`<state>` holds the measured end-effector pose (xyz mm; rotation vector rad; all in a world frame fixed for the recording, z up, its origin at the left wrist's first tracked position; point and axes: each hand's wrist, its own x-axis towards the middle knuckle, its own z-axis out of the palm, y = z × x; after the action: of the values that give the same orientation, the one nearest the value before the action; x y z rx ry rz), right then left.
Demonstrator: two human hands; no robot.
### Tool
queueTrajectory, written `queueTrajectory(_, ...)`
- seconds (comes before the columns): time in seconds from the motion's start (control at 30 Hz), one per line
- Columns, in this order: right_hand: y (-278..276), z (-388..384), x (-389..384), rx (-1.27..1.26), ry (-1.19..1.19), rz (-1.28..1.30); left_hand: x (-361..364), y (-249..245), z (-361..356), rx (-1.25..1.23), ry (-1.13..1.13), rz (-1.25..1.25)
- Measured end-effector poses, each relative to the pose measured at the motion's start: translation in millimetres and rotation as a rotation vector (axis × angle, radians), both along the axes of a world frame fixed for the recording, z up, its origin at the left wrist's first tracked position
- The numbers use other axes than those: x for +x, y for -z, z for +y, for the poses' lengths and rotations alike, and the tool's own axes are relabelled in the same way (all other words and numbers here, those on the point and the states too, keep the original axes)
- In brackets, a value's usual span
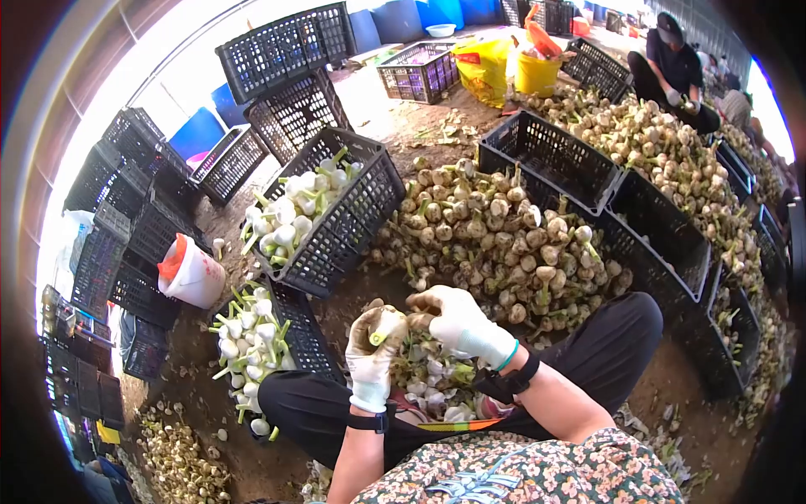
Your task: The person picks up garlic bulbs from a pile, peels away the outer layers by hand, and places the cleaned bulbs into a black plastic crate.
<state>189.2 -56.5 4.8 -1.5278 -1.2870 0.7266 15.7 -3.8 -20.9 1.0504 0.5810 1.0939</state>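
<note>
A garlic bulb with a short cut stem is held in my left hand, whose gloved fingers wrap round it. Close against it from the right comes my right hand, fingers bent together in a pinch at the bulb's side. What lies between those fingertips is too small to make out. Both white gloves are stained brown at the fingers. Beyond my hands spreads a heap of unpeeled garlic. Loose peelings lie between my legs, below the hands.
Left of me, a tilted black crate holds clean white garlic, and more white garlic spills from another. Black crates line the heap's right side. A white bucket stands left. Another person sits at the back right.
</note>
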Motion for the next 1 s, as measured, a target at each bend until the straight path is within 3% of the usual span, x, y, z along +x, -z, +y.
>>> queueTrajectory(0.07,-26,-4,-1,-0.093,-0.079,0.072,1,7,1,0.043,0.02,0.023)
queueTrajectory(0.13,-29,-2,-1,-0.064,-0.108,-0.146,5,7,0,0.084,0.016,-0.005)
queueTrajectory(0.17,-23,-1,-1,-0.05,-0.08,0.042,2,5,1,0.013,0.063,0.002)
queueTrajectory(0.2,-26,-1,-3,-0.049,-0.086,0.04,2,5,2,0.014,0.058,0.001)
queueTrajectory(0.33,-35,-6,-22,-0.116,-0.015,-0.066,2,14,6,0.189,-0.038,0.292)
queueTrajectory(0.4,-9,0,-35,0.008,0.153,0.005,8,10,2,0.574,-0.221,0.648)
queueTrajectory(0.43,2,2,-38,0.009,0.154,0.003,13,5,-1,0.647,-0.297,0.648)
queueTrajectory(0.5,12,7,-43,0.052,0.229,0.334,15,6,-2,0.652,-0.323,0.672)
queueTrajectory(0.53,13,7,-42,0.053,0.227,0.333,14,6,-2,0.655,-0.35,0.696)
queueTrajectory(0.6,8,3,-32,0.043,0.04,0.623,10,9,1,0.732,-0.389,0.769)
queueTrajectory(0.63,-4,-3,-25,-0.082,-0.006,0.673,9,14,2,0.585,-0.358,0.676)
queueTrajectory(0.67,-3,-5,-21,-0.083,-0.007,0.671,7,19,4,0.438,-0.327,0.582)
queueTrajectory(0.73,1,-6,-16,-0.082,-0.088,0.731,9,11,3,0.509,-0.35,0.607)
queueTrajectory(0.8,1,-2,-22,-0.042,-0.069,0.685,11,-1,-2,0.764,-0.434,0.747)
queueTrajectory(0.87,-5,-3,-30,0.028,0.053,0.447,13,-9,-5,0.815,-0.441,0.767)
queueTrajectory(0.93,-6,-2,-28,-0.067,0.085,0.422,13,-13,-5,0.87,-0.45,0.787)
queueTrajectory(1.0,-2,-3,-25,-0.068,0.028,0.759,11,-15,-4,0.919,-0.434,0.821)
